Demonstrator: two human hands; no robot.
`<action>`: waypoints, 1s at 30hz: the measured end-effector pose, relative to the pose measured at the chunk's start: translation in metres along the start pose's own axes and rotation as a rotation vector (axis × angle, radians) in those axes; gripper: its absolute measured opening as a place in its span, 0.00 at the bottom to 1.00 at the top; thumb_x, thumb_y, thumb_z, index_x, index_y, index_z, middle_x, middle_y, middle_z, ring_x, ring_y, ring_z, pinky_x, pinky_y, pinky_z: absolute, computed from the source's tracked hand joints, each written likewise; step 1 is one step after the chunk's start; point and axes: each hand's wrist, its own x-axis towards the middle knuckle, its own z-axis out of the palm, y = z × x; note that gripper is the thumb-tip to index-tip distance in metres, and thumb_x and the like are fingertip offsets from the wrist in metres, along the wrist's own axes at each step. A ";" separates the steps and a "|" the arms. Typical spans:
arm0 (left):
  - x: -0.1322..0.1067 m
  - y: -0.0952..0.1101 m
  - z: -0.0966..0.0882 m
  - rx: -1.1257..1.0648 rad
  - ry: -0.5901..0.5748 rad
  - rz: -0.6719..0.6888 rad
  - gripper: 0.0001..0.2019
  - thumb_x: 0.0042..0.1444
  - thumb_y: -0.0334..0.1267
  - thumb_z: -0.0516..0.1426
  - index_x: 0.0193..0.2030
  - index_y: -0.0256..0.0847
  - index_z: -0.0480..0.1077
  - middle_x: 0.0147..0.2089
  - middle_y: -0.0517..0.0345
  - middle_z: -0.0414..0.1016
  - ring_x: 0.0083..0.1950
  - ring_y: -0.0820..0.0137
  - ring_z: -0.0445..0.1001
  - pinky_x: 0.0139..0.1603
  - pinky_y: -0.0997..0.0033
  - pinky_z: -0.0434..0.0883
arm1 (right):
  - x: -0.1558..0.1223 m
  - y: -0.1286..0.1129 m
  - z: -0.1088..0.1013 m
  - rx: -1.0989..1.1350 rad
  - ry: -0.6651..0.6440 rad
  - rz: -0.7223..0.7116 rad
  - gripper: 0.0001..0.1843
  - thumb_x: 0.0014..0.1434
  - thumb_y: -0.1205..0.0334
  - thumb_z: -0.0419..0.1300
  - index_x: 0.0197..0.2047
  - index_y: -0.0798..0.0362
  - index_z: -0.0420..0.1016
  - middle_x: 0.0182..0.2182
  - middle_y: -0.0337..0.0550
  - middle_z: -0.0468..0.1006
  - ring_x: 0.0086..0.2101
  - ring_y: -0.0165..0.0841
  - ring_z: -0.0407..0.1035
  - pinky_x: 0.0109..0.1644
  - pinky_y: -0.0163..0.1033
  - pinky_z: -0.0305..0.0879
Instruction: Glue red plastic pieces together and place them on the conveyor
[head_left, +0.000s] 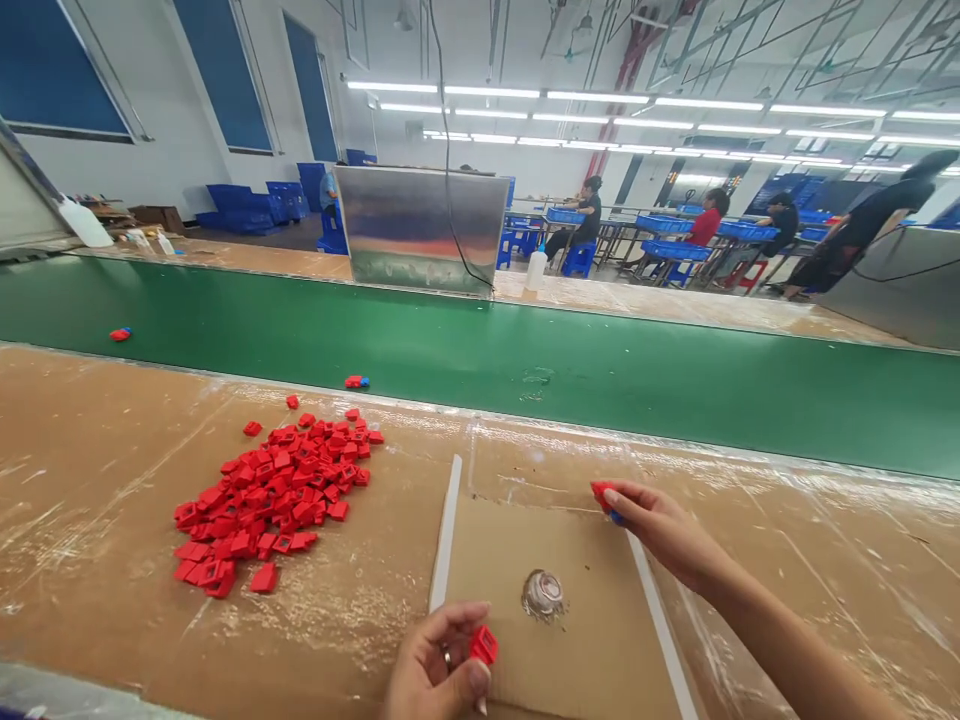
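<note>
In my left hand (442, 660), low in the head view, a small hollow red plastic part (484, 645) sits between thumb and fingers. My right hand (664, 525) pinches a red-and-blue plastic piece (604, 498) above the far right corner of a cardboard sheet (495, 570). A small round container (542, 592) stands on that sheet between the hands; its contents are unclear. Left of the sheet lies a heap of loose red parts (285, 480) like the one in my left hand.
Beyond the table (390, 540) runs a green conveyor belt (450, 345) carrying red-and-blue pieces (355, 382). A metal panel (424, 225) and a white bottle (536, 268) stand on its far side. Several people sit at benches farther back.
</note>
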 end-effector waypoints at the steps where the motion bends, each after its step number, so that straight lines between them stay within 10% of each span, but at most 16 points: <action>1: 0.002 -0.003 0.005 -0.006 -0.002 0.001 0.26 0.36 0.48 0.73 0.42 0.39 0.79 0.29 0.57 0.75 0.26 0.76 0.67 0.22 0.80 0.66 | -0.017 -0.001 -0.001 0.001 -0.013 0.014 0.26 0.58 0.37 0.60 0.45 0.52 0.79 0.39 0.47 0.79 0.39 0.40 0.72 0.42 0.41 0.69; 9: 0.004 0.001 0.018 0.150 -0.034 -0.087 0.20 0.43 0.41 0.72 0.44 0.40 0.79 0.35 0.56 0.79 0.35 0.73 0.72 0.35 0.77 0.70 | -0.082 -0.003 0.024 -0.331 0.043 -0.253 0.17 0.66 0.49 0.57 0.52 0.49 0.74 0.45 0.47 0.78 0.43 0.41 0.73 0.48 0.46 0.69; 30: -0.011 0.008 0.025 0.194 -0.087 -0.032 0.19 0.51 0.44 0.67 0.47 0.38 0.77 0.36 0.56 0.75 0.36 0.72 0.69 0.36 0.75 0.68 | -0.087 -0.018 0.058 -0.653 -0.037 -0.568 0.07 0.70 0.58 0.54 0.49 0.48 0.69 0.41 0.44 0.76 0.39 0.36 0.73 0.41 0.40 0.70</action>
